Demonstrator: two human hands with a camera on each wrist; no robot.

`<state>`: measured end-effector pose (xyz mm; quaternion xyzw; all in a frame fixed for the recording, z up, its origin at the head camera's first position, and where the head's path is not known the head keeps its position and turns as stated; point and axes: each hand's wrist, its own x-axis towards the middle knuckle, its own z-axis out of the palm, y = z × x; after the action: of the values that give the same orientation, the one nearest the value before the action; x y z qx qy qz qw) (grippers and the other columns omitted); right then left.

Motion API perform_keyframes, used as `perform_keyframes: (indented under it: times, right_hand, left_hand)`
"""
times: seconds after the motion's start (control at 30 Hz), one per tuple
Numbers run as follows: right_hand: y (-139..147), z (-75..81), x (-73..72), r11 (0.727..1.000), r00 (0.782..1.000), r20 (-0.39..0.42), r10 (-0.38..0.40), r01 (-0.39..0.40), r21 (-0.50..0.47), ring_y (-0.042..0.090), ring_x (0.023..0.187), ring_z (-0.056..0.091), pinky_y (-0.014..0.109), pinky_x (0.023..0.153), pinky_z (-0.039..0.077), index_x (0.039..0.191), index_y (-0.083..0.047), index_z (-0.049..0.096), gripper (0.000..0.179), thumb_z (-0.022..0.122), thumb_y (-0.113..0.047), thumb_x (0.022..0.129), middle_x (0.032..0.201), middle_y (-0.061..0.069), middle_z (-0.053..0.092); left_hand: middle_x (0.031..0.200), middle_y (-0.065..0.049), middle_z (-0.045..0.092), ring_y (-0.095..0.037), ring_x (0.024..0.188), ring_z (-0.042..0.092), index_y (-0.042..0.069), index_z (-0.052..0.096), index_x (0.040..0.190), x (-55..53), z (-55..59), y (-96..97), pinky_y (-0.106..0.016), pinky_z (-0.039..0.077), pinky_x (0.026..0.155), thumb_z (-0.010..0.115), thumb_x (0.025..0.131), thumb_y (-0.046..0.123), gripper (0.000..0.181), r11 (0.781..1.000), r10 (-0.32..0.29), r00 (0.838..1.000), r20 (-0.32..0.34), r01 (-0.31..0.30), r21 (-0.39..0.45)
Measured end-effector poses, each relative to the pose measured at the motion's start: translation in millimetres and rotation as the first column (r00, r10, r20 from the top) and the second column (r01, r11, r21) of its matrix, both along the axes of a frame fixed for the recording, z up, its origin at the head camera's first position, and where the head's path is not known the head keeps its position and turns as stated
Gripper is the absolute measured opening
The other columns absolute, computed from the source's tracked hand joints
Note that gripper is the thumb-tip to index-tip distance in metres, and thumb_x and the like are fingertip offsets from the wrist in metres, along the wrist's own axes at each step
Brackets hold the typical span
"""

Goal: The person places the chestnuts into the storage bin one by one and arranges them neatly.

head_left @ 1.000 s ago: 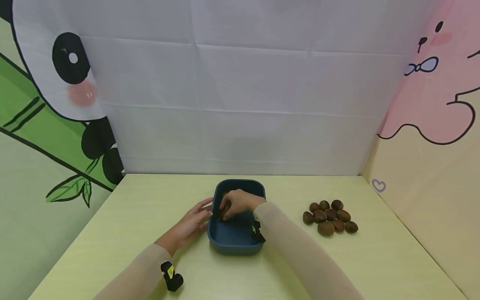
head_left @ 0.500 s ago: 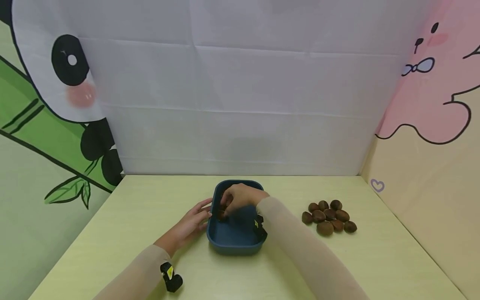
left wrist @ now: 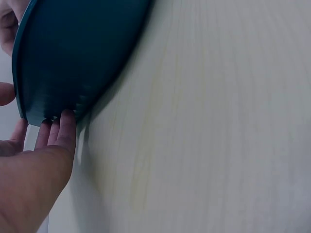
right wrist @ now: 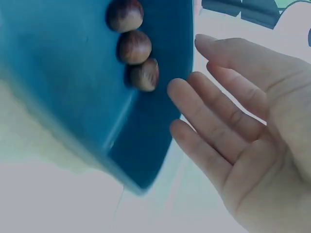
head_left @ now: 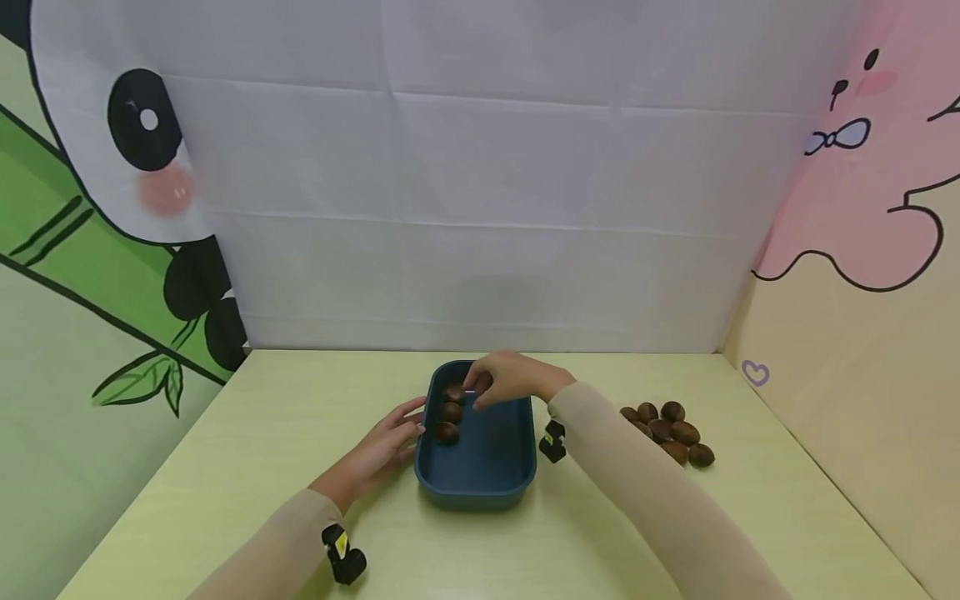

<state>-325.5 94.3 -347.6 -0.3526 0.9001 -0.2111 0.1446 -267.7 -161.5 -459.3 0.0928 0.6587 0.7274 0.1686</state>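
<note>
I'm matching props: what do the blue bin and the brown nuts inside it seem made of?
Blue bin: probably moulded plastic, satin, given its even colour and rounded corners. Brown nuts: apparently natural chestnut shell, smooth and slightly glossy, given soft highlights and paler patches; imitations are possible.

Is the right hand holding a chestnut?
No, the right hand has nothing in its relaxed fingers, while three chestnuts lie inside the blue container nearby.

I am counting three chestnuts in one blue box and – my right sleeve partly covering them – at least eight other chestnuts on one table. I am also tallying one left hand and one right hand.
</note>
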Motion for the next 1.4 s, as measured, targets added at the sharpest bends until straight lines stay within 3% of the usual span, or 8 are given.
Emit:
perform_keyframes:
  times: [0.43, 0.63, 0.83, 0.93, 1.1, 1.23, 1.4]
  right_hand:
    - [79.2, 3.4, 14.0, 0.997, 0.999, 0.002, -0.052, 0.052, -0.055, 0.014, 0.093, 0.065, 0.031, 0.082, 0.053, 0.119, -0.008, 0.068, 0.030, 0.075, -0.017, 0.091, 0.099, -0.003, 0.066]
    - [121.9, -11.3, 21.2, 0.995, 0.996, -0.001, -0.093, 0.093, -0.043, 0.011, 0.090, 0.064, 0.032, 0.081, 0.053, 0.112, -0.015, 0.069, 0.025, 0.077, -0.018, 0.088, 0.097, -0.004, 0.067]
    - [158.2, -30.0, 28.8, 0.992, 0.992, -0.039, -0.122, 0.122, 0.001, 0.018, 0.100, 0.064, 0.042, 0.089, 0.052, 0.114, -0.008, 0.069, 0.029, 0.077, -0.019, 0.089, 0.107, 0.004, 0.070]
    - [171.7, -39.7, 33.3, 0.986, 0.986, -0.017, -0.167, 0.167, 0.005, 0.023, 0.106, 0.064, 0.045, 0.093, 0.050, 0.115, -0.008, 0.069, 0.030, 0.077, -0.019, 0.088, 0.112, 0.005, 0.069]
    - [185.6, -54.2, 39.0, 0.977, 0.977, 0.002, -0.214, 0.214, -0.014, 0.022, 0.102, 0.062, 0.042, 0.090, 0.049, 0.113, -0.010, 0.070, 0.030, 0.079, -0.021, 0.087, 0.109, 0.000, 0.070]
    - [191.3, -61.6, 40.8, 0.980, 0.980, -0.012, -0.201, 0.201, -0.013, 0.019, 0.096, 0.060, 0.041, 0.087, 0.049, 0.113, -0.009, 0.071, 0.031, 0.080, -0.020, 0.086, 0.105, -0.004, 0.069]
    - [195.8, -65.4, 40.4, 0.979, 0.978, -0.025, -0.206, 0.205, -0.012, 0.021, 0.101, 0.061, 0.044, 0.089, 0.049, 0.116, -0.010, 0.070, 0.034, 0.081, -0.016, 0.085, 0.109, -0.004, 0.067]
  left_hand:
    - [0.161, -0.024, 0.022, -0.039, 0.144, 0.030, 0.009, 0.023, 0.158, -0.1, -0.1, -0.3, -0.053, 0.030, 0.113, 0.044, 0.102, 0.008, 0.060, 1.000, -0.014, 1.000, 0.000, 0.014, 0.002]
    - [0.161, -0.024, 0.022, -0.038, 0.144, 0.030, 0.009, 0.022, 0.158, 0.7, 1.3, -1.2, -0.052, 0.030, 0.113, 0.044, 0.103, 0.009, 0.059, 1.000, -0.020, 1.000, -0.004, 0.020, -0.002]
    - [0.160, -0.024, 0.023, -0.038, 0.143, 0.032, 0.009, 0.023, 0.158, 0.5, 0.9, -0.9, -0.051, 0.032, 0.112, 0.045, 0.103, 0.009, 0.059, 1.000, -0.014, 1.000, -0.002, 0.014, 0.003]
    - [0.160, -0.024, 0.023, -0.037, 0.143, 0.034, 0.009, 0.023, 0.158, 0.7, 0.6, -0.7, -0.051, 0.032, 0.112, 0.045, 0.102, 0.010, 0.060, 1.000, -0.014, 1.000, 0.001, 0.014, 0.003]
    - [0.161, -0.024, 0.022, -0.037, 0.142, 0.034, 0.009, 0.023, 0.158, 0.6, -0.7, -1.3, -0.051, 0.032, 0.112, 0.046, 0.102, 0.010, 0.060, 1.000, -0.015, 1.000, 0.003, 0.015, 0.005]
    - [0.160, -0.024, 0.022, -0.037, 0.143, 0.033, 0.010, 0.024, 0.158, 0.4, -1.0, -1.4, -0.050, 0.033, 0.112, 0.046, 0.102, 0.010, 0.060, 1.000, -0.015, 1.000, 0.002, 0.015, -0.001]
    - [0.160, -0.022, 0.025, -0.036, 0.142, 0.034, 0.012, 0.026, 0.158, 0.3, -0.6, -0.7, -0.050, 0.034, 0.111, 0.046, 0.102, 0.011, 0.059, 1.000, -0.005, 1.000, 0.001, 0.005, -0.009]
